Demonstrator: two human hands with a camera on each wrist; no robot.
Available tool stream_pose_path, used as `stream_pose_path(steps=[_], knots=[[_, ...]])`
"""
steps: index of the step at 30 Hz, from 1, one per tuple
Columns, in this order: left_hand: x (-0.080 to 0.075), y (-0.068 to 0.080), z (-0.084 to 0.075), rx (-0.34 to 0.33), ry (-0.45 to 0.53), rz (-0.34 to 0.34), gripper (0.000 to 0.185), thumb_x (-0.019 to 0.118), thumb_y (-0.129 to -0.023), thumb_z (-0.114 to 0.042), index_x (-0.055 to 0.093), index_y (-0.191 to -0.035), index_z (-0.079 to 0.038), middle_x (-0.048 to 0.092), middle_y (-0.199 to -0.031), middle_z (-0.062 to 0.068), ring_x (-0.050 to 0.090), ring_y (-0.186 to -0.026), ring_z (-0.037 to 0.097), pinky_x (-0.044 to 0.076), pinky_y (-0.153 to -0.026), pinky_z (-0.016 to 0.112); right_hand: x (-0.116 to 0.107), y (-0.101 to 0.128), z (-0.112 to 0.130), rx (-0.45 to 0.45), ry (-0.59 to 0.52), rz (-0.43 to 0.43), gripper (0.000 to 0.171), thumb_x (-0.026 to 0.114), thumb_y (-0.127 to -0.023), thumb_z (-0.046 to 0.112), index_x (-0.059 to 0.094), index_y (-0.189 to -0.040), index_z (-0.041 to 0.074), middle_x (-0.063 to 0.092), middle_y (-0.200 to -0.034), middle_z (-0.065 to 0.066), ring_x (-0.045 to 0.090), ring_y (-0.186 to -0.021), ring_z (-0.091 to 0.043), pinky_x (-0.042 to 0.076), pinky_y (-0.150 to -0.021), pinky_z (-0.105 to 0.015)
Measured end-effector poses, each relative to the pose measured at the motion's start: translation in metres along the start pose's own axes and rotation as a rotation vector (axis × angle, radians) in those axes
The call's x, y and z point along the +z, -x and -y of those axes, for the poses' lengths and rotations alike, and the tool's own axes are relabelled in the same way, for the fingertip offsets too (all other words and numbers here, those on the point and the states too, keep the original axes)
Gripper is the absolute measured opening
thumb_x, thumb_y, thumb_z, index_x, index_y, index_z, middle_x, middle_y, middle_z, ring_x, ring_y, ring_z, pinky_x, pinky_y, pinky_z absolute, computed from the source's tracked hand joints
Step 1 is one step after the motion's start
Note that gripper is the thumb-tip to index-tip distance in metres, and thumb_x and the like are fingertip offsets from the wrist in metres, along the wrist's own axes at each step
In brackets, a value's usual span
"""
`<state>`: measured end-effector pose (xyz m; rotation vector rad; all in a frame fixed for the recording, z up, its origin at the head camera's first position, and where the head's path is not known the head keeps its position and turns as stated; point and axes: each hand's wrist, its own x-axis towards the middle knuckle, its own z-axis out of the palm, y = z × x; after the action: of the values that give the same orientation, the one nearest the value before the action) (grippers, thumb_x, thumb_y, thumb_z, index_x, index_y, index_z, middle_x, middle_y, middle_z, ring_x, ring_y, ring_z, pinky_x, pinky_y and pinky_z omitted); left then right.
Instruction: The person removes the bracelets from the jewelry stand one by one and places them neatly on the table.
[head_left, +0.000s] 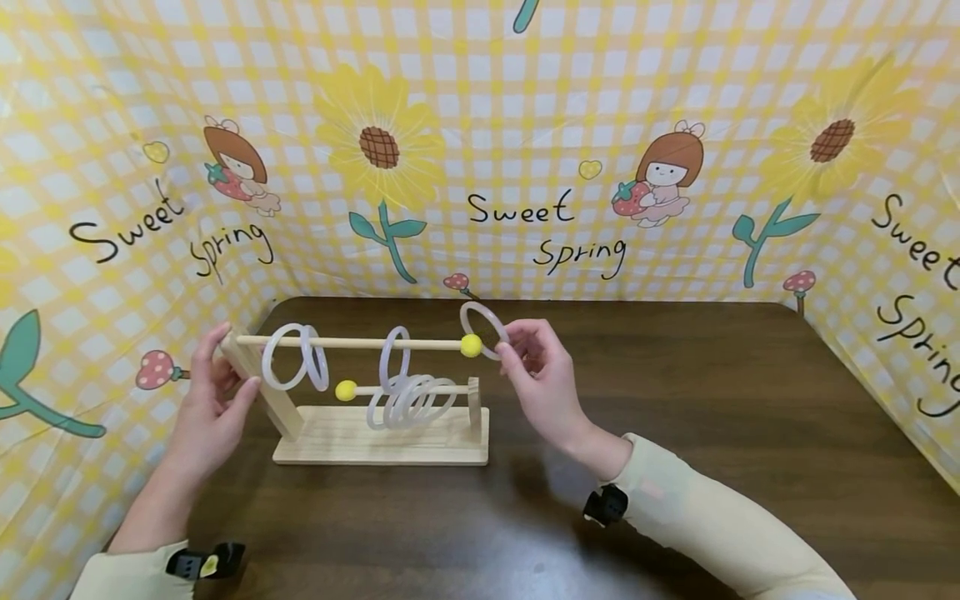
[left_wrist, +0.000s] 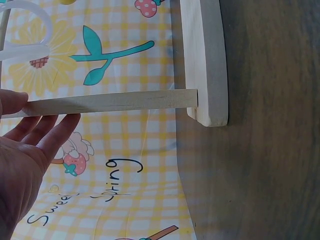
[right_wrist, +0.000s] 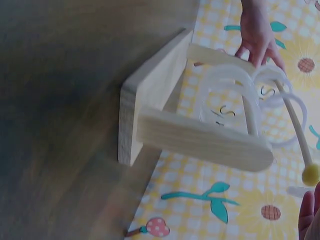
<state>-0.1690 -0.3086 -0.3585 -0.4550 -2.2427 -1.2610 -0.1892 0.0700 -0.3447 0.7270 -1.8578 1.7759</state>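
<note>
My left hand (head_left: 206, 408) grips the top of the tall wooden post (head_left: 272, 400), thumb on one side and fingers on the other. My right hand (head_left: 546, 379) pinches a pale translucent ring (head_left: 480, 310) beside the yellow ball (head_left: 471, 345) that tips the upper rod (head_left: 352, 342). Whether the ball passes through this ring, I cannot tell. Two rings hang near the post, and a purplish ring (head_left: 386, 358) hangs midway. Below, several pale rings (head_left: 408, 404) hang bunched on the shorter rod, which points left to another yellow ball (head_left: 346, 391). Only fingers of my right hand show in the right wrist view.
The rack's flat wooden base (head_left: 337, 446) rests on the dark wood table (head_left: 675, 392). A short post (head_left: 475, 408) rises at its right end. Yellow checked cloth (head_left: 495, 100) with flower prints stands behind and along both sides.
</note>
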Motion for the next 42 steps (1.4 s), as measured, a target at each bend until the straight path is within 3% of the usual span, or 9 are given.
stream_pose_path(steps=[4,13,23,29,32,36,42], knots=[[-0.001,0.000,0.001,0.002,0.001,0.005,0.069,0.044,-0.092,0.019,0.016,-0.150,-0.008,0.051,-0.122,-0.021,0.053,-0.106,-0.004,0.045,-0.080,0.009,-0.009,-0.006,-0.001,-0.004,0.001,-0.033,0.016,0.060,-0.093,-0.003,0.054,-0.108,-0.005,0.058,-0.087,-0.015,0.057,-0.066,-0.017,0.049,-0.057,-0.024],[-0.002,0.000,0.001,0.013,0.006,0.003,0.070,0.044,-0.092,0.020,0.016,-0.150,-0.007,0.051,-0.122,-0.020,0.054,-0.104,-0.002,0.045,-0.079,0.010,-0.033,-0.022,-0.008,-0.031,0.024,-0.087,0.015,0.058,-0.092,-0.008,0.054,-0.107,-0.010,0.057,-0.089,-0.013,0.055,-0.065,-0.021,0.049,-0.059,-0.024],[-0.003,0.001,0.001,0.006,0.001,0.001,0.070,0.044,-0.092,0.020,0.016,-0.150,-0.008,0.051,-0.121,-0.020,0.053,-0.104,-0.002,0.045,-0.079,0.010,-0.065,-0.036,-0.024,-0.041,0.091,-0.080,0.015,0.057,-0.094,-0.006,0.056,-0.107,-0.012,0.058,-0.087,-0.019,0.056,-0.065,-0.012,0.049,-0.059,-0.022],[-0.002,0.001,0.000,-0.010,-0.003,0.001,0.070,0.044,-0.092,0.019,0.016,-0.150,-0.009,0.051,-0.121,-0.020,0.053,-0.105,-0.003,0.045,-0.079,0.009,-0.079,-0.038,-0.032,-0.016,0.129,-0.063,0.015,0.058,-0.093,-0.007,0.056,-0.107,-0.012,0.059,-0.085,-0.005,0.054,-0.063,-0.016,0.048,-0.058,-0.021],[-0.002,0.001,0.000,-0.012,0.000,0.003,0.069,0.044,-0.093,0.018,0.016,-0.150,-0.009,0.051,-0.121,-0.020,0.053,-0.104,-0.003,0.045,-0.079,0.009,-0.086,-0.038,-0.034,-0.026,0.175,-0.038,0.016,0.058,-0.092,-0.010,0.056,-0.107,-0.013,0.059,-0.084,-0.004,0.053,-0.061,-0.018,0.046,-0.057,-0.018],[-0.001,0.000,0.000,-0.011,-0.002,0.006,0.069,0.044,-0.093,0.018,0.015,-0.150,-0.009,0.050,-0.121,-0.020,0.052,-0.105,-0.003,0.045,-0.079,0.009,-0.094,-0.038,-0.033,-0.067,0.289,0.000,0.015,0.057,-0.090,-0.015,0.057,-0.106,-0.015,0.061,-0.083,-0.015,0.053,-0.058,-0.021,0.045,-0.056,-0.017],[-0.001,0.000,0.001,-0.016,-0.003,0.015,0.068,0.044,-0.094,0.017,0.015,-0.150,-0.009,0.050,-0.122,-0.020,0.052,-0.107,-0.003,0.044,-0.081,0.009,-0.118,-0.040,-0.063,-0.076,0.423,0.057,0.017,0.059,-0.092,-0.009,0.059,-0.109,-0.010,0.064,-0.084,-0.016,0.054,-0.058,-0.014,0.046,-0.055,-0.019]])
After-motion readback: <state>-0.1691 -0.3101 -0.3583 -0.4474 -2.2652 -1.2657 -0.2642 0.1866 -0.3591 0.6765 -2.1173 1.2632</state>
